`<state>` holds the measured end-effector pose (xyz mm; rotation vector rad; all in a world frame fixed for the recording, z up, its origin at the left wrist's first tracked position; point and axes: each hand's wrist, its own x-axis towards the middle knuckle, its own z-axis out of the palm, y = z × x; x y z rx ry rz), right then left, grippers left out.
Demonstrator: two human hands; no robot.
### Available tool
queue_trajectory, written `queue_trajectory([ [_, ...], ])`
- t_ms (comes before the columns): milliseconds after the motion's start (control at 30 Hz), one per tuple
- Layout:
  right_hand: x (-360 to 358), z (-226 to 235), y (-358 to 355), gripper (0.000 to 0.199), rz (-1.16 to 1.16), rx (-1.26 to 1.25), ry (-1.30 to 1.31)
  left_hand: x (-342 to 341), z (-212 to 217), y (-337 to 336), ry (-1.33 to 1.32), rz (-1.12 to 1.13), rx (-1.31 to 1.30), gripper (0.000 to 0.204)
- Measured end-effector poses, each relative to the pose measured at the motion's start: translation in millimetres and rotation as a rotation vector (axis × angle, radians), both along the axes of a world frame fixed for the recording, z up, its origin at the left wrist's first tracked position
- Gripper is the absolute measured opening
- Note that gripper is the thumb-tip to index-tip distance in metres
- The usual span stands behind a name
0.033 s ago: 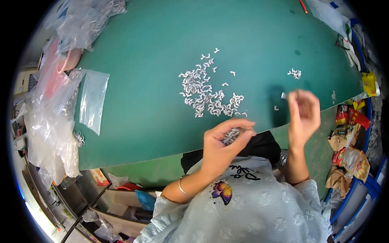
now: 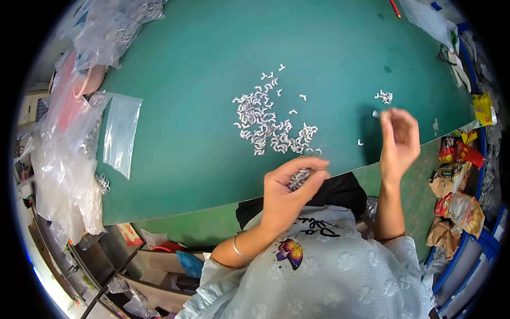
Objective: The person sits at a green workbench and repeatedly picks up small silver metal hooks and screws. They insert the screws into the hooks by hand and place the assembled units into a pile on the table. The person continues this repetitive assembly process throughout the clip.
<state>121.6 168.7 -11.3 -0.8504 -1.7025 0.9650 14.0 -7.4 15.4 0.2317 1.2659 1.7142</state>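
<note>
My left hand (image 2: 291,190) is curled at the table's near edge, cupping a clump of small curved silvery pieces (image 2: 300,179) in its palm. Just beyond it, a loose pile of the same curved pieces (image 2: 256,112) lies on the green tabletop (image 2: 180,106), a few strays around it. My right hand (image 2: 399,137) is raised over the table to the right, thumb and forefinger pinching one small silvery piece (image 2: 376,114). Farther off lies a smaller cluster of pieces (image 2: 384,97), and one single piece (image 2: 360,142) rests to the left of my right hand.
An empty clear bag (image 2: 122,137) lies flat on the left. Beside it, plastic bags (image 2: 69,170) and a pink container (image 2: 91,81) crowd the table's left edge. A red pencil-like stick (image 2: 396,8) lies at the far right. Food packets (image 2: 461,210) are heaped beyond the right edge.
My right hand has shifted slightly away from me, toward the small cluster, still pinching the piece. The left hand stays nearly where it was, still cupping its clump.
</note>
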Motion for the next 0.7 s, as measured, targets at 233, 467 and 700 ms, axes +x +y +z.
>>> queue_trajectory([
  [233, 9.8, -7.5, 48.7, 0.020, -0.067, 0.399, -0.556, -3.4, -8.2, -7.4, -0.140, 0.022, -0.047, 0.015],
  [467, -50.5, 12.4, -8.8, 0.030, 0.467, 0.258, -0.450, -2.2, -11.1, -7.4, -0.084, -0.081, -0.120, 0.019],
  [700, -87.3, -10.7, -7.0, 0.019, 0.527, 0.329, -0.458, -4.7, -8.2, -7.1, -0.150, -0.143, -0.080, 0.024],
])
